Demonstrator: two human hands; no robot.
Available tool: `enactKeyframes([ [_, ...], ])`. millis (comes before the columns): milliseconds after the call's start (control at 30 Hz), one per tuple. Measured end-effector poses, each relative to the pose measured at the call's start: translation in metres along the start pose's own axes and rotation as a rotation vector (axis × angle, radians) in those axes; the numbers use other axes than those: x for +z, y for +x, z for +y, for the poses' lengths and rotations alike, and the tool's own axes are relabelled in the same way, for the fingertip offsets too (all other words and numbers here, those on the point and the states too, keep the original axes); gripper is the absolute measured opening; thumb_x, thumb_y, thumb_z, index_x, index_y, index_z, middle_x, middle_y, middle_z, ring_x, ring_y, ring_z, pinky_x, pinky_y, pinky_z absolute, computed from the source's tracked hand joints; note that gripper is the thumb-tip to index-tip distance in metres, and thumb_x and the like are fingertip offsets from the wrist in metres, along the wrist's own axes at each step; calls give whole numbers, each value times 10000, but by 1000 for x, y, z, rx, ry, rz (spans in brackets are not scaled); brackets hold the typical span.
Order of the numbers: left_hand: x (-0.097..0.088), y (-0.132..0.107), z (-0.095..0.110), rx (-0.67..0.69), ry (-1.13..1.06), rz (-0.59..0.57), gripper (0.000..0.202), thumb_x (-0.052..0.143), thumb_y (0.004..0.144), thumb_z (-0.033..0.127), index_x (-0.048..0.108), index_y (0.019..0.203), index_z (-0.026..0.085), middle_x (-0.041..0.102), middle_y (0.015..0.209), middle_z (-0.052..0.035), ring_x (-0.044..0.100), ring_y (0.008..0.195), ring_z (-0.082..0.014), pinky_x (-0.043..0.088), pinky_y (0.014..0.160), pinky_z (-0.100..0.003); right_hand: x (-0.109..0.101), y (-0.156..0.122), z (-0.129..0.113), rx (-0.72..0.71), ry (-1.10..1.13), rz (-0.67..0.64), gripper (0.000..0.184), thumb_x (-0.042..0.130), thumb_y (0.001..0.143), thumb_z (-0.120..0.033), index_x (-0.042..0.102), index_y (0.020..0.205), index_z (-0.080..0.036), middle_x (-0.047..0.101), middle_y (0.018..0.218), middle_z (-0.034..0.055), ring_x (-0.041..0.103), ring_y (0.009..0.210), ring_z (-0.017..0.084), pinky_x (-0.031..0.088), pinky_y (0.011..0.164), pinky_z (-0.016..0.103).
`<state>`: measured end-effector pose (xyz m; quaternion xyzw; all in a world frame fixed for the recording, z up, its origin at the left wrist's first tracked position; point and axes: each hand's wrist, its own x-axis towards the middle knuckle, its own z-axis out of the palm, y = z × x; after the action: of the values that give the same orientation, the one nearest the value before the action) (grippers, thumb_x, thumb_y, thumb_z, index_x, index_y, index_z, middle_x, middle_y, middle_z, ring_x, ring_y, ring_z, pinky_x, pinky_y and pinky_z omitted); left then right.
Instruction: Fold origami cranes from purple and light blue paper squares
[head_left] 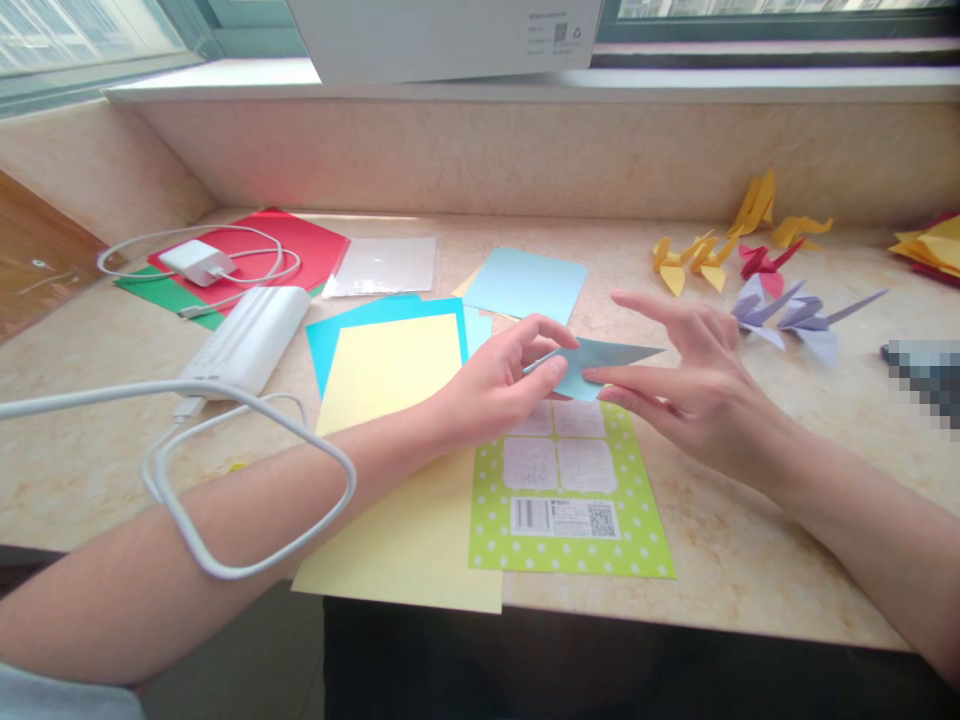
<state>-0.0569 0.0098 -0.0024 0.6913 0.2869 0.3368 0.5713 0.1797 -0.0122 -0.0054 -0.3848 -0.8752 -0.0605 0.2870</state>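
Observation:
A folded piece of light blue origami paper (600, 354) is held above the green dotted card (491, 510), with a pointed flap reaching to the right. My left hand (517, 372) pinches its left side between thumb and fingers. My right hand (682, 370) touches the lower right edge, thumb below and a finger on the paper, while its index finger stretches out free. Just behind lies a square sheet of light blue paper (529, 283). Under my left forearm are large pale yellow sheets (397, 370) over bright blue paper (324, 345).
Yellow paper cranes (671, 265), a red crane (765, 265) and lilac cranes (761, 308) stand at the back right. On the left are a white power bank (251, 340), a charger (199, 262), a looping cable (352, 480) and red paper (307, 245). A white box (450, 40) occupies the sill.

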Motion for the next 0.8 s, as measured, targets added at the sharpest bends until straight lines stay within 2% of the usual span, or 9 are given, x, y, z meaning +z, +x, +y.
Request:
enactKeyframes([
  [133, 1, 0, 0, -15, 26, 5, 95, 492, 963, 209, 515, 1047, 171, 650, 1001, -64, 659, 910, -154, 589, 832, -325, -5, 1, -2, -65, -68, 29, 142, 685, 890, -267, 737, 1002, -335, 420, 1527, 9, 476, 1299, 339, 333, 1066, 566],
  [267, 4, 1, -2, -12, 29, 35, 103, 489, 950, 181, 548, 1032, 162, 603, 1065, -70, 652, 948, -152, 611, 798, -298, -7, 0, -4, -121, -124, 39, 259, 699, 877, -220, 689, 1087, -371, 494, 1476, -14, 519, 1262, 305, 319, 1095, 530],
  [400, 3, 1, -4, -11, 97, -2, 123, 500, 932, 138, 596, 1009, 142, 624, 1005, -54, 691, 857, -124, 595, 804, -272, -5, -1, -5, -149, -149, 9, 312, 684, 878, -185, 664, 1108, -395, 570, 1405, -33, 565, 1195, 278, 334, 1063, 505],
  [633, 1, 1, -5, -6, 176, -18, 233, 544, 893, 123, 618, 1112, 145, 666, 957, -57, 677, 760, -116, 578, 723, -260, -1, 0, -7, -189, -69, -39, 232, 622, 919, -166, 666, 1085, -322, 706, 1143, 12, 643, 989, 224, 366, 929, 455],
  [800, 1, 1, -3, 10, 151, -7, 342, 612, 855, 142, 569, 1194, 162, 629, 1135, -83, 652, 792, -112, 562, 692, -238, 0, 0, -7, -135, 10, -2, 85, 659, 919, -220, 687, 987, -263, 738, 985, 23, 646, 853, 202, 384, 830, 420],
])
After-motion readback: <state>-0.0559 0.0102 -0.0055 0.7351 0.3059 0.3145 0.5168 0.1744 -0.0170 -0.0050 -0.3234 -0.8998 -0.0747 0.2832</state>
